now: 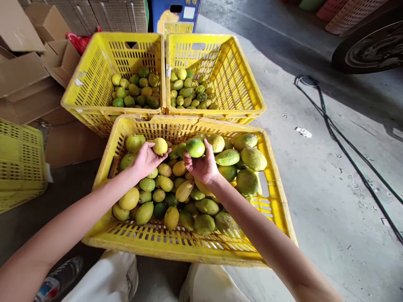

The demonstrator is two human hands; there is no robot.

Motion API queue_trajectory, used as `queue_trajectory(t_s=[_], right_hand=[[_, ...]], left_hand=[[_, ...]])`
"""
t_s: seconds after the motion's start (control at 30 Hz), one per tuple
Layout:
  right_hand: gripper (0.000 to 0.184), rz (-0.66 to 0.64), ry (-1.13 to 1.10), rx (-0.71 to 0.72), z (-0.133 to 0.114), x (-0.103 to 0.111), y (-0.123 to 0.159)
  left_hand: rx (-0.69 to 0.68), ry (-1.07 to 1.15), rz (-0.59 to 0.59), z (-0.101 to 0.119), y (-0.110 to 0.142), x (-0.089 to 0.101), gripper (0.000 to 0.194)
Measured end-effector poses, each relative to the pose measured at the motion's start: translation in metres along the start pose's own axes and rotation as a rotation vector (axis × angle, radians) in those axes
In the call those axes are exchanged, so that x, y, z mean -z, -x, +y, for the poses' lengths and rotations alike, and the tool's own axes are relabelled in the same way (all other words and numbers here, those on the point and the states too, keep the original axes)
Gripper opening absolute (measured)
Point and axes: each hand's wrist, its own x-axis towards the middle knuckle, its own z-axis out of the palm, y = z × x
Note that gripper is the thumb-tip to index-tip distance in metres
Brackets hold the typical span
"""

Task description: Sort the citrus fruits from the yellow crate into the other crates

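Note:
A yellow plastic crate [273, 184] right in front of me is heaped with several green and yellow lemons. My left hand [145, 160] is curled around a small yellow lemon [160, 146] over the crate's far left part. My right hand [203, 165] grips a round green lemon [195, 147] just beside it, above the middle of the heap. Both forearms reach in from the bottom of the view. Behind this crate stand two more yellow crates, the left one [88, 79] and the right one [242, 79], each partly filled with smaller lemons.
Cardboard boxes [28, 79] are stacked at the left, with another yellow crate [19, 163] below them. A black cable [343, 147] runs across the concrete floor at the right. A vehicle tyre [371, 46] shows at top right. My knees in pale trousers are at the bottom.

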Motion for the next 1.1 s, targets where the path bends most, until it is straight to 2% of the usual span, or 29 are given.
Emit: queue_trajectory(t_s=[0.13, 0.27, 0.33, 0.4, 0.5, 0.57, 0.7, 0.8, 0.87, 0.93, 1.0, 1.1], right_hand=[[0.065, -0.081, 0.056, 0.018, -0.002, -0.002, 0.004], [0.056, -0.035, -0.017, -0.062, -0.003, -0.004, 0.006], [0.042, -0.041, -0.069, -0.065, -0.004, -0.002, 0.005], [0.030, -0.103, -0.089, -0.021, -0.004, 0.002, 0.002], [0.032, -0.221, -0.028, -0.021, -0.002, 0.010, -0.002], [0.036, -0.254, 0.047, -0.059, 0.000, 0.013, -0.004], [0.045, -0.141, 0.110, -0.097, 0.004, 0.008, -0.004], [0.046, -0.011, 0.077, -0.143, 0.000, 0.001, -0.001], [0.042, 0.030, 0.058, -0.154, -0.006, -0.001, 0.001], [0.036, 0.005, 0.053, -0.126, -0.015, -0.005, 0.002], [0.033, -0.061, 0.060, -0.068, -0.024, -0.013, 0.002], [0.039, -0.160, 0.058, 0.009, -0.036, -0.038, -0.008]], left_hand=[[-0.049, -0.060, -0.031, 0.000, -0.001, -0.001, 0.017], [-0.093, -0.100, -0.042, -0.001, -0.002, 0.000, 0.007], [-0.087, -0.116, -0.070, -0.001, -0.002, 0.001, 0.016], [-0.064, -0.134, -0.066, -0.001, -0.001, 0.002, 0.034], [-0.018, -0.099, -0.039, 0.002, -0.001, 0.005, 0.056], [0.004, -0.024, -0.009, 0.004, -0.001, 0.007, 0.058], [0.014, 0.128, 0.085, 0.007, 0.001, 0.008, 0.040], [0.009, 0.170, 0.065, 0.008, 0.004, 0.006, 0.025], [0.013, 0.135, 0.060, 0.008, 0.005, 0.005, 0.019], [0.036, 0.077, 0.080, 0.008, 0.003, 0.006, 0.017], [0.082, 0.038, 0.152, 0.006, 0.000, 0.008, 0.017], [0.177, 0.045, 0.275, 0.003, -0.006, 0.011, 0.017]])
